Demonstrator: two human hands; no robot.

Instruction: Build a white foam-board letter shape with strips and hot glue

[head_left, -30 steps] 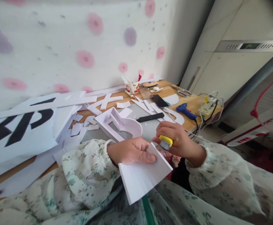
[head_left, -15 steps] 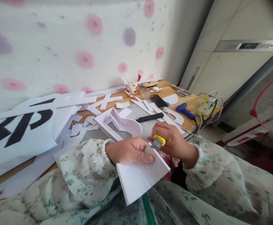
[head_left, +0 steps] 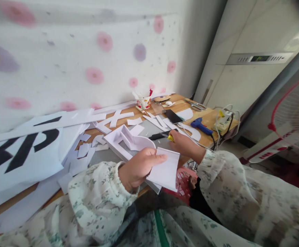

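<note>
My left hand grips a white foam board piece between thumb and fingers, over the table's front edge. Just beyond it, my right hand is wrapped around a yellow utility knife, mostly hidden in the fist. Left of the knife lies a black bar-shaped tool on the grey mat. A hollow white foam board letter with raised walls stands on the mat behind my left hand.
White offcuts and a sheet with black letters cover the left side. Farther back are a blue glue gun, phone, scissors and a paper cup. A pink basket sits below the edge.
The board piece has turned more upright and moved up with my left hand. My right hand has drawn away from it, taking the knife toward the table. The camera view has shifted slightly.
</note>
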